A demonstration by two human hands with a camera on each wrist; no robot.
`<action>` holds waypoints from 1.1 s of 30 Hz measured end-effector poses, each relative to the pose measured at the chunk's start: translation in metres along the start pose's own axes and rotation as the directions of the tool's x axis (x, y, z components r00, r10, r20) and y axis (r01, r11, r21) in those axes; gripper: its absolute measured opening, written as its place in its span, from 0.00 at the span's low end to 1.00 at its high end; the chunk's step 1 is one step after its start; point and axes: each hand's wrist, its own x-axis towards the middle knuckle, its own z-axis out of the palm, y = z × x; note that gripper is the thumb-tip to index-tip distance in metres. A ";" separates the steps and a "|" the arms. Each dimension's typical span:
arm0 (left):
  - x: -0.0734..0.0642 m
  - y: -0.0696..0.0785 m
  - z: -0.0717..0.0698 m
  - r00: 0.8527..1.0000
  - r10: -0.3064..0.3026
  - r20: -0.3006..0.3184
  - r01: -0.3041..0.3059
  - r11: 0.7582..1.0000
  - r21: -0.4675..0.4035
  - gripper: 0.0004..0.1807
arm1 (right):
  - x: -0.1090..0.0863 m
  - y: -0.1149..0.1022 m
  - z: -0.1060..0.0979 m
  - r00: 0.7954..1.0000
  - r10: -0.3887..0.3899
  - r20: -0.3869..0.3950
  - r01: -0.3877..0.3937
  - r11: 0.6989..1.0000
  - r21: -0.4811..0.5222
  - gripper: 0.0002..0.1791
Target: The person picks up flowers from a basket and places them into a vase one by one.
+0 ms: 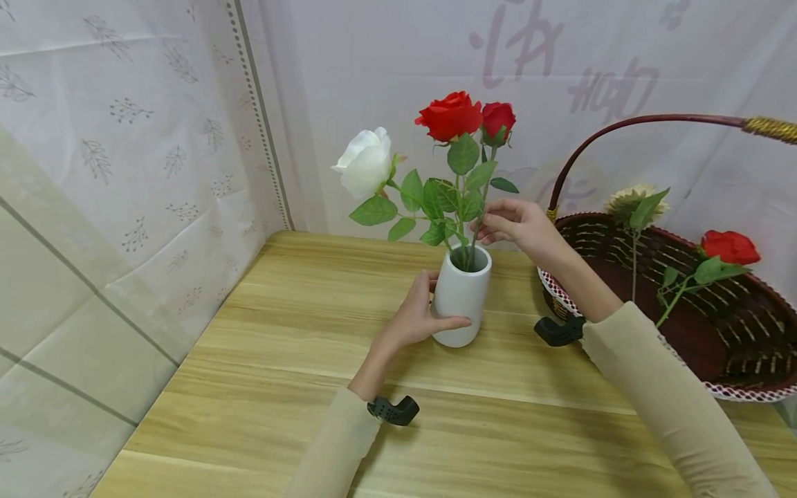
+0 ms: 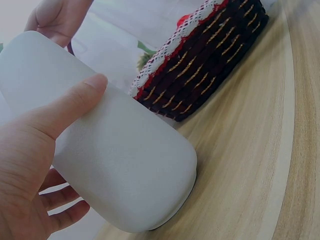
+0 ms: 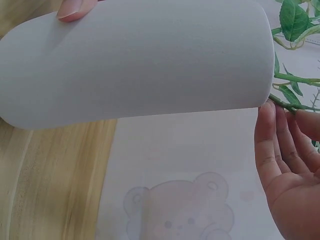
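Observation:
A white vase stands upright on the wooden table, and my left hand grips its lower body, thumb across the front and fingers around the far side. In the left wrist view the thumb lies on the vase's smooth wall. Three roses rise from the vase mouth: a white rose leaning left, a large bright red rose, and a smaller dark red rose at the right. Just above the rim my right hand pinches the dark red rose's stem; its fingertips show at a stem beside the rim.
To the right sits a dark woven basket with lace trim and a tall arched handle. A cream flower and another red rose stick up from it. Patterned cloth hangs behind the table.

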 end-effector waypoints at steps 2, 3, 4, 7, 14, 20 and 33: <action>0.000 0.000 0.000 1.000 -0.002 0.000 0.002 1.000 -0.005 0.49 | 0.000 0.000 0.000 1.000 0.004 0.001 -0.004 1.000 0.010 0.18; 0.000 0.001 0.000 1.000 -0.003 0.000 0.003 1.000 -0.006 0.49 | 0.000 -0.001 0.000 1.000 0.008 0.001 -0.008 1.000 0.017 0.18; 0.000 0.001 0.000 1.000 -0.005 0.001 0.005 1.000 -0.006 0.49 | 0.000 -0.001 0.000 1.000 0.012 0.002 -0.012 1.000 0.021 0.18; 0.000 0.001 0.000 1.000 -0.007 0.002 0.007 1.000 -0.006 0.49 | -0.002 -0.002 -0.001 1.000 0.027 0.001 -0.027 0.999 0.018 0.20; 0.001 0.001 0.001 1.000 -0.004 0.007 0.004 1.000 -0.001 0.48 | -0.007 -0.001 -0.004 0.998 0.054 -0.017 -0.054 0.999 0.002 0.23; 0.001 0.002 0.001 1.000 -0.006 0.005 0.006 1.000 -0.008 0.48 | -0.012 0.002 -0.008 0.999 0.036 -0.013 -0.036 0.999 0.021 0.21; -0.001 0.002 0.001 1.000 -0.013 -0.007 0.013 1.000 -0.002 0.48 | -0.028 0.004 -0.018 0.999 0.048 -0.019 -0.049 0.996 -0.070 0.20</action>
